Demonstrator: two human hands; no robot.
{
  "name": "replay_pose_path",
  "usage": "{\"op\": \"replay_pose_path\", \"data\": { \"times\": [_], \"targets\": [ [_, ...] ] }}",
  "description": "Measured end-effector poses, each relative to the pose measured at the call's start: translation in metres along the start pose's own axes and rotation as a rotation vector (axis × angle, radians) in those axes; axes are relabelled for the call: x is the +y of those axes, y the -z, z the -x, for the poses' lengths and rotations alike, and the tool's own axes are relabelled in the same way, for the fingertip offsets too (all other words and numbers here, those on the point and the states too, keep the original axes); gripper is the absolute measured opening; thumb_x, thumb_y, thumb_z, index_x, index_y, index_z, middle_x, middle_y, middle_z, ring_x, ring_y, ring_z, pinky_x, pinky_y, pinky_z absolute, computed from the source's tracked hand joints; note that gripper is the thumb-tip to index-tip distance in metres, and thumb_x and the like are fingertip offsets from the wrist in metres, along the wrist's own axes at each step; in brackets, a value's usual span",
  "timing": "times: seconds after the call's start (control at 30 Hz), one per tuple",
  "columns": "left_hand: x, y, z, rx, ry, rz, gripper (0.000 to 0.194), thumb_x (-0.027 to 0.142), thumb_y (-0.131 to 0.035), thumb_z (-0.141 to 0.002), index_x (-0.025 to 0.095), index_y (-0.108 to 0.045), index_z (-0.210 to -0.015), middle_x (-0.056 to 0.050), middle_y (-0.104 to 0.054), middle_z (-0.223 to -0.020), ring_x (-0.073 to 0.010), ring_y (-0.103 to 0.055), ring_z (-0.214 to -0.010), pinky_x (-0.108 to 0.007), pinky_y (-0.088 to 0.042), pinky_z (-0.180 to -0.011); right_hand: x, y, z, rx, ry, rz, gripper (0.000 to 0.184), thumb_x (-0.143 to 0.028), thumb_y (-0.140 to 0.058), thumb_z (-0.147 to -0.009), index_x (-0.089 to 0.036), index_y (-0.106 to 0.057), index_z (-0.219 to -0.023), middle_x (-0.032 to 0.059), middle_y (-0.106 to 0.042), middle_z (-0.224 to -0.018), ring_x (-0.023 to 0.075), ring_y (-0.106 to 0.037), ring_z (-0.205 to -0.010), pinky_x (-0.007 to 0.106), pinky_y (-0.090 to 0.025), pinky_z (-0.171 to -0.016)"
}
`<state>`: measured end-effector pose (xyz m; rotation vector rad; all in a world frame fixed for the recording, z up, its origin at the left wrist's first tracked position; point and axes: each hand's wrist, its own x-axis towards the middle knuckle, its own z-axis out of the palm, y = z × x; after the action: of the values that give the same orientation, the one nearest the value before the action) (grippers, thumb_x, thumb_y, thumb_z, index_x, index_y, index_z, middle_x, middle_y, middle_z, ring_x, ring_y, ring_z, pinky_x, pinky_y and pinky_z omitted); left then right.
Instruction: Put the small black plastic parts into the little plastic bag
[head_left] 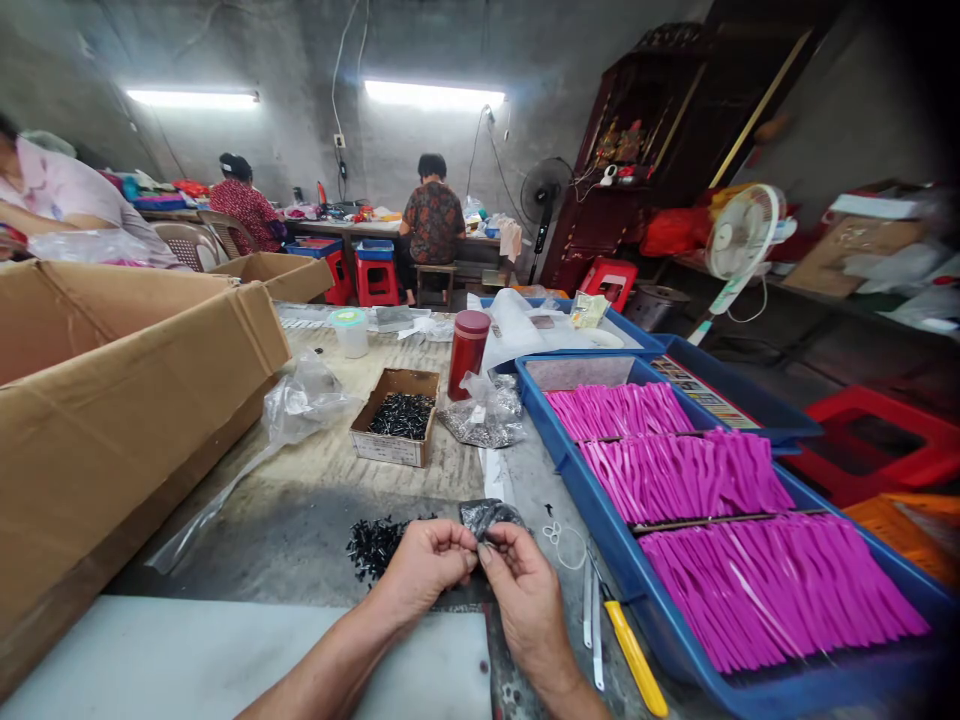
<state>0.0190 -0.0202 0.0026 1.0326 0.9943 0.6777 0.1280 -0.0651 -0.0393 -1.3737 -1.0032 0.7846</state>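
My left hand (431, 560) and my right hand (525, 580) meet over the worktable, fingers pinched together. Between them they grip the gathered end of a small plastic bag (487, 514), whose dark contents I cannot make out. Left of the bag, partly behind my left hand, lies a loose pile of small black parts (373, 545). White rubber bands (570, 545) lie to the right of my right hand. Beside them are thin metal strips (592, 620) and a tool with a yellow handle (636, 655).
A blue tray (551, 475) of purple strips (780, 580) stands at the right. Ahead are a small box of black parts (401, 415), a red canister (469, 355) and a clear bag of small pieces (487, 415). A large cardboard box (127, 440) fills the left. Several people sit beyond.
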Motion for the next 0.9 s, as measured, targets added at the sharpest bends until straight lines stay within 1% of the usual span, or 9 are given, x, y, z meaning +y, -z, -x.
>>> {"op": "replay_pose_path", "data": {
  "times": [0.27, 0.47, 0.67, 0.8, 0.9],
  "targets": [
    [0.002, 0.002, -0.001, -0.009, -0.067, 0.035, 0.007, 0.011, -0.059, -0.050, 0.011, -0.056, -0.056, 0.007, -0.046, -0.044, -0.0045, -0.035, -0.044, -0.016, -0.024, -0.045, 0.003, 0.002, 0.000, -0.014, 0.035, -0.015, 0.017, -0.018, -0.053, -0.068, -0.018, -0.057, -0.084, 0.0041, -0.061, -0.077, 0.0169, -0.056, -0.071, 0.026, -0.045, -0.063],
    [0.006, 0.003, 0.001, -0.028, -0.096, 0.070, 0.008, 0.013, -0.060, -0.051, 0.011, -0.056, -0.058, 0.006, -0.048, -0.047, -0.0053, -0.036, -0.046, -0.017, -0.026, -0.047, 0.001, 0.004, 0.000, -0.012, 0.000, -0.061, 0.018, -0.018, -0.054, -0.066, -0.017, -0.056, -0.084, 0.0018, -0.058, -0.070, 0.0144, -0.055, -0.061, 0.026, -0.046, -0.058],
    [0.006, 0.005, 0.001, -0.063, -0.110, 0.078, 0.010, 0.017, -0.063, -0.053, 0.012, -0.057, -0.061, 0.007, -0.045, -0.047, -0.0056, -0.036, -0.046, -0.017, -0.027, -0.048, 0.003, 0.008, -0.004, -0.006, -0.003, -0.027, 0.020, -0.020, -0.056, -0.065, -0.016, -0.059, -0.084, 0.0035, -0.061, -0.072, 0.0155, -0.056, -0.062, 0.027, -0.046, -0.059],
    [0.006, 0.005, 0.002, -0.084, -0.102, 0.095, 0.012, 0.018, -0.064, -0.053, 0.012, -0.057, -0.060, 0.006, -0.047, -0.048, -0.0058, -0.039, -0.046, -0.017, -0.029, -0.049, -0.003, 0.010, -0.005, -0.026, -0.013, -0.007, 0.018, -0.022, -0.056, -0.065, -0.015, -0.062, -0.080, 0.0049, -0.062, -0.071, 0.0158, -0.056, -0.060, 0.028, -0.046, -0.057],
    [0.007, 0.004, 0.003, -0.105, -0.104, 0.112, 0.013, 0.019, -0.064, -0.054, 0.012, -0.056, -0.061, 0.005, -0.050, -0.049, -0.0063, -0.041, -0.046, -0.018, -0.030, -0.049, -0.008, 0.010, -0.005, -0.044, -0.036, -0.023, 0.018, -0.025, -0.055, -0.065, -0.015, -0.062, -0.078, 0.0034, -0.060, -0.064, 0.0146, -0.055, -0.054, 0.026, -0.046, -0.053]
  ]
}}
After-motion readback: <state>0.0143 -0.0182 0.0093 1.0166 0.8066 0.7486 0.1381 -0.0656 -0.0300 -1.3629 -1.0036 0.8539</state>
